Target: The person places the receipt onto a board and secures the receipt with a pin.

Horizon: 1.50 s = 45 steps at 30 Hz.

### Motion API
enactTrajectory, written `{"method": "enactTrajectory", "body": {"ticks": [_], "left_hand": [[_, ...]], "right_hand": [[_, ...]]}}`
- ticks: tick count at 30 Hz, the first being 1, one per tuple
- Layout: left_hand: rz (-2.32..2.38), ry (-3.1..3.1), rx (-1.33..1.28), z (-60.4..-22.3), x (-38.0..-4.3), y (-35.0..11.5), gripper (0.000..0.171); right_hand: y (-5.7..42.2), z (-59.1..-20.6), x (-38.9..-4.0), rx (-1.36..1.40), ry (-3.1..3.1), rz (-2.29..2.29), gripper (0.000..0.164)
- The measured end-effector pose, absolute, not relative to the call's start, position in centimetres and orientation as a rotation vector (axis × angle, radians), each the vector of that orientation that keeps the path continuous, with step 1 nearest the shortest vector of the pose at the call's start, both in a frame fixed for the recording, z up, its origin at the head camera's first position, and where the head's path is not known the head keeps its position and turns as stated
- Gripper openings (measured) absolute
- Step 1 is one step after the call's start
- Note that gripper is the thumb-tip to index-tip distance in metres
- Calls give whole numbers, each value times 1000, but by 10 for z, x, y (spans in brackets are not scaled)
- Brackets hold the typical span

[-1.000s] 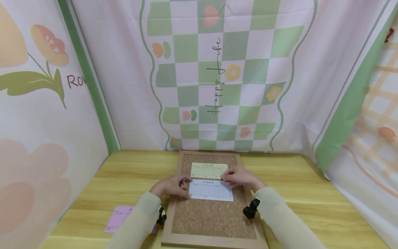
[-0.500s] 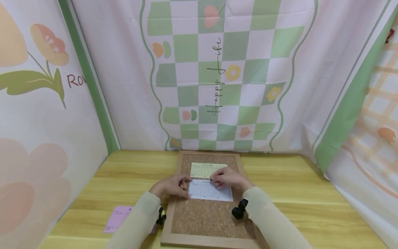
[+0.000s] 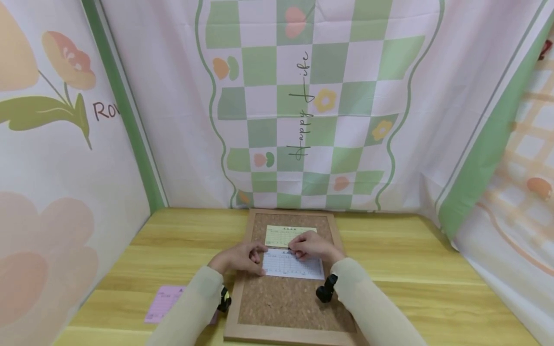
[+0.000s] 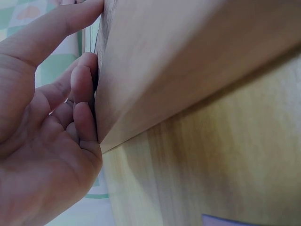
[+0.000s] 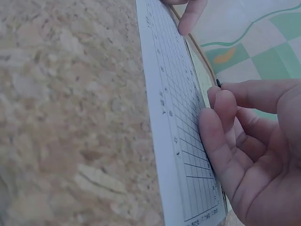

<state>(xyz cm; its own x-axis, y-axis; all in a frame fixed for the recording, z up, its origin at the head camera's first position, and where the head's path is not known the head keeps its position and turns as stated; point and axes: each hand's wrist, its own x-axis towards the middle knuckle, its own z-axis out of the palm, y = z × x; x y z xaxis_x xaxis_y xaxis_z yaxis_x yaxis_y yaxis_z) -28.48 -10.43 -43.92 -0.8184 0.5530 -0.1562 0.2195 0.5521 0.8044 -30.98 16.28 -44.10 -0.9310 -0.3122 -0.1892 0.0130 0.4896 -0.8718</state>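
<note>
A white printed slip lies on the framed corkboard, just below a yellow slip. My left hand rests at the white slip's left edge, thumb and index finger touching it. In the left wrist view the other fingers of the left hand bend beside the board's frame. My right hand is over the upper edge of the white slip, near its middle. Between its thumb and index finger it pinches a small black pushpin, mostly hidden by the fingertips.
A pink slip lies on the wooden table left of the board, partly under the left sleeve. A checked curtain hangs behind the table.
My right hand has moved left along the white slip's top edge, from near its right corner to around its middle. The left hand and the slips have stayed put.
</note>
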Motion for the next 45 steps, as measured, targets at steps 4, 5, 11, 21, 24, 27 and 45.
{"method": "enactTrajectory", "body": {"ticks": [4,5,11,21,24,27,45], "left_hand": [[1169,2397,644,-439,-286,-105,64],[1169,2396,647,-439,-286,-105,65],[1170,2388,644,-439,-286,-106,65],[1162,2396,660,-440,-287,-105,65],[1160,2396,663,-440,-287,-105,64],[1161,2393,662,-440,-287,-105,64],[1166,2391,650,-437,-284,-105,63]], "right_hand": [[161,-444,-312,-233,2448,-1404,19],[161,-445,-312,-229,2451,-1402,18],[159,-446,-311,-250,2469,-1389,16],[157,-446,-310,-227,2499,-1363,15],[157,-446,-309,-225,2508,-1350,15],[156,-445,-309,-223,2518,-1342,15],[154,-445,-307,-220,2555,-1308,15]]}}
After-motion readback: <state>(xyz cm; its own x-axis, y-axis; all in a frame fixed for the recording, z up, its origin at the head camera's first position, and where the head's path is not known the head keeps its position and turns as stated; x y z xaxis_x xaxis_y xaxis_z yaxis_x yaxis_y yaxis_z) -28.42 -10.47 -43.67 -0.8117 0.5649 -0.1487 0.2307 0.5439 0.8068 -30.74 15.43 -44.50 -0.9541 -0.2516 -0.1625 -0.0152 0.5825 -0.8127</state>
